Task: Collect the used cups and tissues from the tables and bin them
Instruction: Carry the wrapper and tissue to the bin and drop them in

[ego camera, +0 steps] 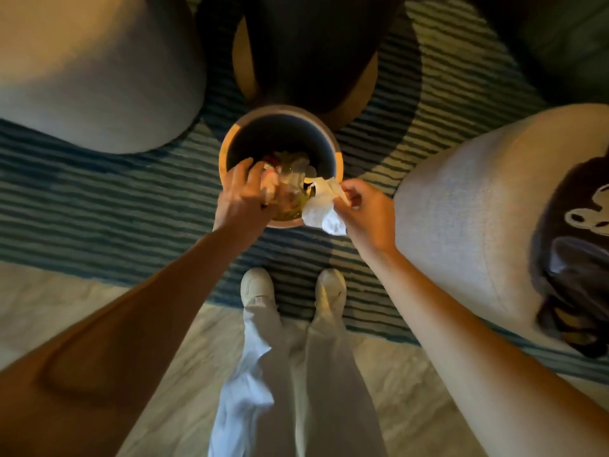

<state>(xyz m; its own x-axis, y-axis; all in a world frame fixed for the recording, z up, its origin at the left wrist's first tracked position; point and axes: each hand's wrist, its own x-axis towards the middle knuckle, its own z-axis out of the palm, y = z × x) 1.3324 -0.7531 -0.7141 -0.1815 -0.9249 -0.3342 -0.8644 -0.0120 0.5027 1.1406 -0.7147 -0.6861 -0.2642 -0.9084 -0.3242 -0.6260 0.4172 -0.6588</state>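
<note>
The tissue [324, 206] is white, thin and crumpled, with soft folds. The right hand [365, 209] pinches it, fingers [349, 189] closed tight on its top edge. It hangs just beside the fingers, over the near right rim of the bin [227, 143].

The left hand [240, 196] is over the bin's near left side. Its fingers [245, 169] curl around a clear, shiny cup [290, 189] with some crumpled white paper, and they are closed on it. The cup is blurry.

The bin is round, with a pale smooth rim and dark inside. Below the fingers, inside it, lies more crumpled rubbish.

The bin stands on a rug [99, 192] with blue and pale stripes. Soft grey rounded seats [92, 80] are on both sides.
</note>
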